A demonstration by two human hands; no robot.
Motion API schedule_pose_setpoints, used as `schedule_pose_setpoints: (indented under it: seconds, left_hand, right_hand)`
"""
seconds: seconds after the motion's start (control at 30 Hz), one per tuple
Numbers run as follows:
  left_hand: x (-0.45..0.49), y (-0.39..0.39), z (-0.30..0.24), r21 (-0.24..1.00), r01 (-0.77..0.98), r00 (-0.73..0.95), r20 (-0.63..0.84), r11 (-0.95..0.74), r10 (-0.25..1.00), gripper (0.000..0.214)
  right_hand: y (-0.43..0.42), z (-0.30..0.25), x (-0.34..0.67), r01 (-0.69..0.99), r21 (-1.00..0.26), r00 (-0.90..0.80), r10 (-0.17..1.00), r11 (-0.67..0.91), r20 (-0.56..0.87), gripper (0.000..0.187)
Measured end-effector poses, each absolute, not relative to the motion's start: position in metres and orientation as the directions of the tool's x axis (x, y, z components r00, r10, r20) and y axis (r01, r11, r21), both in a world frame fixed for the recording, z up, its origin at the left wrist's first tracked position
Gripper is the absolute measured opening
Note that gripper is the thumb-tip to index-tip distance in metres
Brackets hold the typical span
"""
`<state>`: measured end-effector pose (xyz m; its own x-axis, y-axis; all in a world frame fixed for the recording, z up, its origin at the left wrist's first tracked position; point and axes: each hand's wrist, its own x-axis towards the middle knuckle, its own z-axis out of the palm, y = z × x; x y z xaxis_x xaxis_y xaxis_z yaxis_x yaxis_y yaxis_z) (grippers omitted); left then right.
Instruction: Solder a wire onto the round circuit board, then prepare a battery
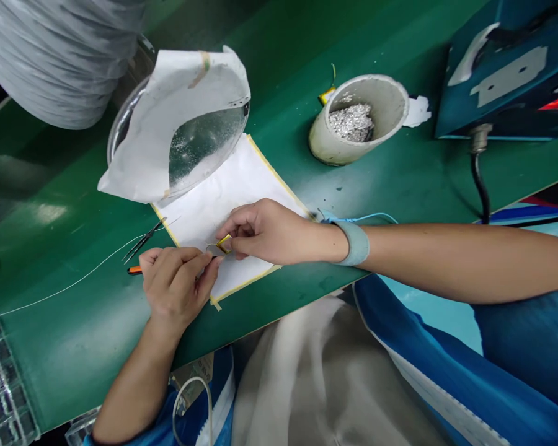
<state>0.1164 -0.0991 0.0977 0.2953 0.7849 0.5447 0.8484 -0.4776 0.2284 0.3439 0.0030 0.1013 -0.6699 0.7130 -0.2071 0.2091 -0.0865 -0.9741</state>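
Over a white sheet [239, 186] edged with yellow tape, my right hand [270, 234] pinches a small yellow-taped battery cell [224, 243] between thumb and fingers. A thin dark wire [209, 246] curves from the cell toward my left hand [177, 279]. The fingertips of that hand are pressed together on the wire's end, largely hidden. Beside my left hand lie dark tweezers [144, 241] and an orange-handled tool [134, 270], partly covered by the hand. A blue-green wrist band [353, 243] with a light blue cord is on my right wrist.
A round clear shield [209, 142] partly papered over stands behind the sheet, near a grey ribbed duct [69, 56]. A pale cup [320, 133] holds silvery metal scraps, with another yellow piece [327, 95] beside it. At right is a blue device [506, 80]; at lower left, a clear compartment tray [4, 384].
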Motion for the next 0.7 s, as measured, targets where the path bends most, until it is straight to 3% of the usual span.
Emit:
schedule_pose_setpoints:
  seconds: [0.2, 0.7]
  left_hand:
    - [0.1163, -0.0956, 0.0949, 0.33, 0.855, 0.193, 0.512, -0.399, 0.837, 0.008]
    - [0.117, -0.0927, 0.0941, 0.354, 0.82, 0.245, 0.494, -0.45, 0.835, 0.021]
  right_hand:
    - [0.0036, 0.0994, 0.3435, 0.176, -0.975, -0.688, 0.691, -0.139, -0.223, 0.024]
    - [0.0037, 0.1006, 0.3447, 0.169, -0.975, -0.695, 0.684, -0.144, -0.222, 0.023]
